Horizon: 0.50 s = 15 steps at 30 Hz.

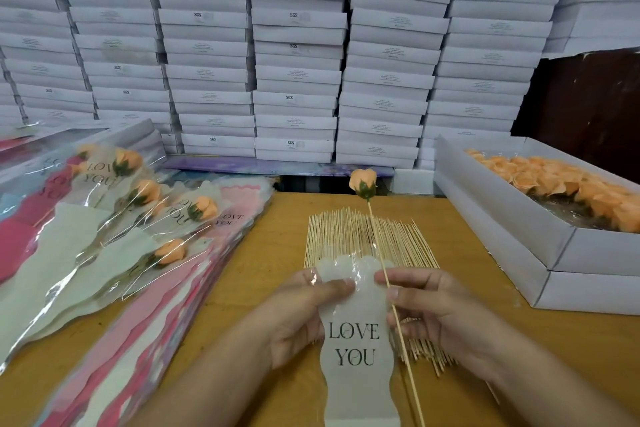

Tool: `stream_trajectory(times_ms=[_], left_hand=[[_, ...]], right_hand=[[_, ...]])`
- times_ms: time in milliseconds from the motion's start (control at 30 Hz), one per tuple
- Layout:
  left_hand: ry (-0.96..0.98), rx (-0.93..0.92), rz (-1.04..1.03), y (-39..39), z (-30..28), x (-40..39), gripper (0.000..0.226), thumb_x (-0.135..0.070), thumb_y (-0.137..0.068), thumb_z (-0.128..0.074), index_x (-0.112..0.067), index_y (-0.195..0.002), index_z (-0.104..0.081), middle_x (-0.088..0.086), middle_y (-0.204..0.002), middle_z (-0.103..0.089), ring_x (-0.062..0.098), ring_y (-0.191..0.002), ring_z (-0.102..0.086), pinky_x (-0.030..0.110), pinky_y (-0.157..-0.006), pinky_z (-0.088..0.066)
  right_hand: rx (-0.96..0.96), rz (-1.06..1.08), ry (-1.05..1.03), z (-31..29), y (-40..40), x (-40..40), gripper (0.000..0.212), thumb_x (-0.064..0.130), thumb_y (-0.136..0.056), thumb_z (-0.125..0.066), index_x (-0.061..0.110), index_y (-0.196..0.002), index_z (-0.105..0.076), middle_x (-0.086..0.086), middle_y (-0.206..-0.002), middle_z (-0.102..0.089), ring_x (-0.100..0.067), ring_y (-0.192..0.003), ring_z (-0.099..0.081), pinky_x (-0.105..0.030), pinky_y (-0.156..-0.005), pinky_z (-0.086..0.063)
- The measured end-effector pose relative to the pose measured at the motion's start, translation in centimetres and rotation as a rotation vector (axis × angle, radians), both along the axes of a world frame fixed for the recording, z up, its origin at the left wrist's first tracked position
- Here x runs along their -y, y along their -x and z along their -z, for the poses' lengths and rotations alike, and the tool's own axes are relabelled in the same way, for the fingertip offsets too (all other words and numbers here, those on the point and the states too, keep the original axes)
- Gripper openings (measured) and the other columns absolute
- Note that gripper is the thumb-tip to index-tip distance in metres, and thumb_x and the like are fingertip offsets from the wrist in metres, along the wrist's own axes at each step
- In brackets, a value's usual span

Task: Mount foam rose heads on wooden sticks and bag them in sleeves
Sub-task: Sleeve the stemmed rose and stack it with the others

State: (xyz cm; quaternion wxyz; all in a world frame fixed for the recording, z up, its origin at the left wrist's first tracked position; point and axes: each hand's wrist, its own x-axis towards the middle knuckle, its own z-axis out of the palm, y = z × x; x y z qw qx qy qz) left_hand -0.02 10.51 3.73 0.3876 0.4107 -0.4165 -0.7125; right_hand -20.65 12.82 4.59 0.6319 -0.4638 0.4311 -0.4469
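both hands work closest to the lens: the left hand pinches the top of a "love you" sleeve, while the right hand pinches a stick topped by a peach rose head and also touches the sleeve. to bag it well, spread the mouth first, then slide the stick in straight. loose rose heads fill the white box at right.
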Motion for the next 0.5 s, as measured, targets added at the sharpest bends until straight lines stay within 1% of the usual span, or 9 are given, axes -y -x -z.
stream_trajectory(times_ms=[33, 67, 133, 200, 233, 300, 367, 400, 500], left_hand=[[0.022, 0.008, 0.015, 0.03, -0.06, -0.06, 0.008, -0.002, -0.089, -0.068, -0.007, -0.091, -0.074, 0.018, -0.094, -0.077, 0.028, -0.079, -0.076, 0.037, -0.061, -0.061], [0.045, 0.008, 0.03, 0.06, 0.09, -0.02, 0.014, -0.002, -0.088, -0.068, -0.01, -0.084, -0.079, 0.018, -0.094, -0.077, 0.028, -0.08, -0.076, 0.038, -0.063, -0.061], [0.049, -0.015, 0.036, 0.19, 0.13, -0.04, 0.024, -0.003, -0.084, -0.071, -0.019, -0.07, -0.081, 0.02, -0.094, -0.076, 0.03, -0.079, -0.076, 0.039, -0.063, -0.061], [0.057, -0.027, 0.024, 0.34, 0.29, -0.02, 0.027, -0.001, -0.082, -0.072, -0.02, -0.064, -0.08, 0.019, -0.089, -0.076, 0.029, -0.075, -0.075, 0.037, -0.059, -0.06], [0.055, -0.03, 0.008, 0.36, 0.31, 0.01, 0.026, 0.0, -0.081, -0.072, -0.018, -0.065, -0.08, 0.019, -0.088, -0.076, 0.028, -0.073, -0.075, 0.036, -0.059, -0.06], [0.055, -0.026, -0.013, 0.32, 0.28, 0.05, 0.013, 0.001, -0.078, -0.074, -0.009, -0.081, -0.081, 0.022, -0.093, -0.076, 0.031, -0.078, -0.075, 0.038, -0.062, -0.061], [0.045, 0.005, -0.044, 0.21, 0.22, 0.1, 0.032, -0.001, -0.073, -0.077, 0.001, -0.105, -0.074, 0.025, -0.102, -0.074, 0.035, -0.086, -0.074, 0.043, -0.071, -0.062], [0.037, 0.013, -0.059, 0.18, 0.19, 0.11, 0.042, -0.001, -0.07, -0.079, 0.003, -0.111, -0.071, 0.025, -0.103, -0.074, 0.036, -0.089, -0.074, 0.045, -0.075, -0.062], [0.013, 0.04, -0.092, 0.07, 0.18, 0.02, 0.055, -0.003, -0.065, -0.082, 0.004, -0.117, -0.067, 0.023, -0.104, -0.074, 0.037, -0.098, -0.071, 0.051, -0.092, -0.057]], right_hand=[[-0.005, -0.003, 0.0, 0.06, -0.03, 0.0, 0.03, 0.008, -0.068, -0.078, 0.009, -0.098, -0.078, -0.016, -0.079, -0.069, -0.022, -0.064, -0.068, -0.025, -0.051, -0.057], [-0.009, -0.005, -0.003, 0.12, -0.04, -0.01, 0.029, 0.008, -0.07, -0.078, 0.01, -0.099, -0.078, -0.017, -0.079, -0.068, -0.024, -0.065, -0.068, -0.026, -0.052, -0.057], [-0.01, -0.008, -0.012, 0.22, -0.04, -0.03, 0.028, 0.006, -0.071, -0.077, 0.01, -0.099, -0.078, -0.019, -0.079, -0.068, -0.026, -0.066, -0.068, -0.027, -0.053, -0.058], [-0.007, -0.004, -0.016, 0.32, -0.04, -0.05, 0.029, 0.006, -0.069, -0.078, 0.01, -0.098, -0.078, -0.019, -0.082, -0.07, -0.026, -0.066, -0.069, -0.027, -0.053, -0.058], [-0.005, -0.002, -0.015, 0.33, -0.05, -0.06, 0.029, 0.006, -0.069, -0.078, 0.01, -0.098, -0.078, -0.018, -0.083, -0.071, -0.025, -0.066, -0.069, -0.027, -0.052, -0.058], [-0.006, 0.003, -0.012, 0.31, -0.07, -0.04, 0.03, 0.006, -0.068, -0.079, 0.01, -0.098, -0.079, -0.016, -0.084, -0.072, -0.025, -0.067, -0.07, -0.026, -0.052, -0.058], [-0.014, 0.015, -0.008, 0.27, 0.0, 0.07, 0.029, 0.007, -0.069, -0.078, 0.011, -0.098, -0.079, -0.015, -0.087, -0.074, -0.023, -0.068, -0.07, -0.025, -0.052, -0.057], [-0.02, 0.02, -0.006, 0.21, 0.06, 0.16, 0.029, 0.007, -0.07, -0.078, 0.011, -0.099, -0.079, -0.016, -0.091, -0.074, -0.023, -0.068, -0.071, -0.025, -0.053, -0.057], [-0.053, 0.042, 0.004, -0.19, 0.28, 0.78, 0.03, 0.01, -0.07, -0.078, 0.012, -0.1, -0.079, -0.015, -0.096, -0.075, -0.022, -0.07, -0.07, -0.025, -0.055, -0.058]])
